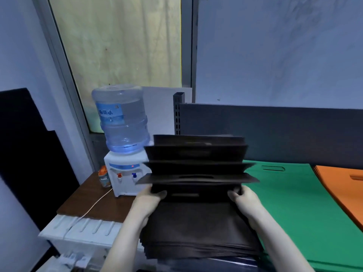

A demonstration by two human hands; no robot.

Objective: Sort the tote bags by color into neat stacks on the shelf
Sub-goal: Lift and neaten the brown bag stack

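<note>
Shelf (275,132): a dark grey back panel stands beyond both grips, with a slotted post at its left end.
Green tote bags (294,203): a flat stack on the shelf, just right of the right grip, its edge against the brown stack.
Brown tote bags (198,228): a stack at the shelf's left end, between the two grips. The upper bags are raised and fanned apart at their far ends, so the cut-out handles show.
Orange tote bags (341,185): a flat stack on the shelf, further right of the right grip, beyond the green stack and cut off by the frame.
Desk (110,209): brown-topped, left of the left grip.
Water jug (121,118): clear blue, upended on the dispenser, beyond and left of the left grip.
Dispenser (125,173): white, on the desk, with a red tap and a blue tap.
Left grip (149,197): closed round the left edge of the raised brown bags, thumb on top.
Right grip (243,199): closed round their right edge, thumb on top.
Small bottle (104,178): orange-capped, on the desk, left of the dispenser.
Cable (96,203): white, trailing across the desk.
</note>
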